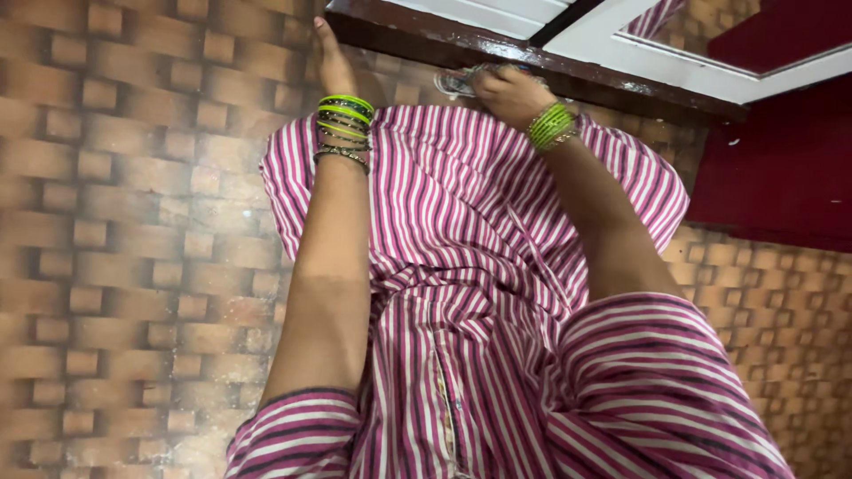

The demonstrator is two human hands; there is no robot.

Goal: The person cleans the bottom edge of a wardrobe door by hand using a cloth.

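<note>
The person is bent low over the brick-patterned floor [133,266], both arms stretched down in front of a pink-and-white striped garment [461,266] that hangs beneath them. The left hand [333,64] lies flat and spread against the floor just below the dark wooden threshold [497,55], fingers pointing up toward it — it grips nothing, only presses down. The right hand [510,93] is curled shut around a crumpled cloth [457,82], greyish and pale, which sits on the floor right against the foot of that threshold; only a bit of the cloth shows past the knuckles. The two hands are apart, with a stretch of floor between them. Green bangles [346,111] ring the left wrist along with a few thin metal ones, and a matching green stack circles the right. Above the threshold runs a white door frame [612,40], and off to the right lies a dark red surface [781,168].
</note>
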